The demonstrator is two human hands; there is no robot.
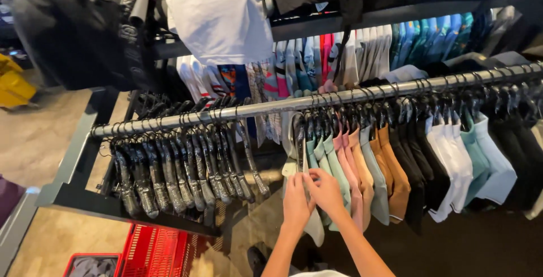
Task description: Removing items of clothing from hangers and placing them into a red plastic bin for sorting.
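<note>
Pale green tops hang from the rail beside empty hangers. The left hand and right hand both pinch the end top's edge, keeping it apart from the row.

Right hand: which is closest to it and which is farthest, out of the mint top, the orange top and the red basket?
From the right hand:
1. Mint top, touching it, just to the right.
2. Orange top, farther right on the rail.
3. Red basket, far left, down on the floor.
</note>
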